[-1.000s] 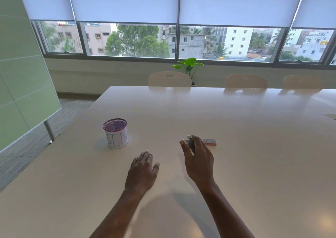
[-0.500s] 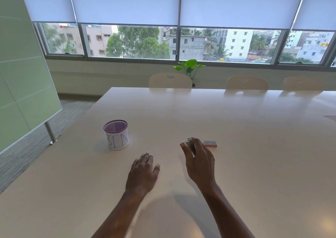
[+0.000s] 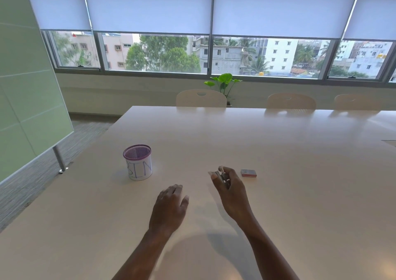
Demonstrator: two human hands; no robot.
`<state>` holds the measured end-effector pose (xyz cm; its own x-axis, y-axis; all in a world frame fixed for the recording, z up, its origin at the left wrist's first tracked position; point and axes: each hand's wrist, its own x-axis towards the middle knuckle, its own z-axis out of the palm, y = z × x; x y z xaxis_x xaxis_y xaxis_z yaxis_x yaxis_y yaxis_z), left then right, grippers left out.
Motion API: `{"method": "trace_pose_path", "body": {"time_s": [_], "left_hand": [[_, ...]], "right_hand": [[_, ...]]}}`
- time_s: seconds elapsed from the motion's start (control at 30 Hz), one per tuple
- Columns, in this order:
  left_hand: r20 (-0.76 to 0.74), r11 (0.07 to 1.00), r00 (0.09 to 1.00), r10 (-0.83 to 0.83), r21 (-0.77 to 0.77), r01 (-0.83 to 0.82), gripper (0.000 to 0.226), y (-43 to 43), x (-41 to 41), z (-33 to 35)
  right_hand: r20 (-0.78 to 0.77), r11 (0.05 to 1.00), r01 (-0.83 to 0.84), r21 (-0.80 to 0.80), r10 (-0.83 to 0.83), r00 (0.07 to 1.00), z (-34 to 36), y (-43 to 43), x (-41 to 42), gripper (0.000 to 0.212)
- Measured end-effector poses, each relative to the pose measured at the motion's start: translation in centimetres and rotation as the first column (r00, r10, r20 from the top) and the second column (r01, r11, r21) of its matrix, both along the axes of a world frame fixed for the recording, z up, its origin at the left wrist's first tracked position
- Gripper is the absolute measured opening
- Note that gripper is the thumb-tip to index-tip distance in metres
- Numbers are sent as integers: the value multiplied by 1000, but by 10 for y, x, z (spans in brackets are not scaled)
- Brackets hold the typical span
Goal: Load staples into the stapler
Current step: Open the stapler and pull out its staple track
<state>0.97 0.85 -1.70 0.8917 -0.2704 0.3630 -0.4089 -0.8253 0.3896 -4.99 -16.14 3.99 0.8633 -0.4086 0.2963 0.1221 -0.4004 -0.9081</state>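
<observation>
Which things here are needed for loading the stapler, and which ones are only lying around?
For the job:
stapler, gripped by the right hand
small red box, probably staples, lying just right of that hand

Just lying about:
purple mesh cup marked BIN
potted plant
chairs

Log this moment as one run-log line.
right hand: grips stapler | left hand: rests on table | small red box: right of stapler, untouched | BIN cup: left of hands
</observation>
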Motion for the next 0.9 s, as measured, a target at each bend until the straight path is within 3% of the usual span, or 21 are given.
{"method": "trace_pose_path", "body": {"time_s": [0.07,0.13,0.2,0.27,0.33,0.47,0.7,0.9], "left_hand": [[10,983,998,-58,-176,59,38,1,-3,5],[-116,886,978,-172,-451,103,38,-1,-7,10],[-219,653,916,-336,-755,60,40,-4,-8,12],[-261,456,852,-453,-890,-30,29,-8,-10,16],[-260,392,821,-508,-919,-49,17,-11,-12,20],[-239,336,772,-589,-941,-35,21,-13,-16,23],[-272,314,701,-660,-947,-72,32,-9,-18,29],[-266,256,711,-650,-959,-125,35,-8,-19,32]], "right_hand": [[14,995,-73,65,72,997,0,3,0,20],[49,985,-128,112,123,991,-2,7,-2,15],[82,981,-159,110,151,985,-5,11,-3,12],[89,984,-167,70,160,983,-7,14,-2,9],[84,984,-177,10,176,981,-7,16,-2,9],[100,982,-184,-51,189,977,-6,20,-3,7],[127,973,-129,-190,154,980,-13,26,0,11],[210,948,-37,-316,108,972,-19,33,2,5]]}}
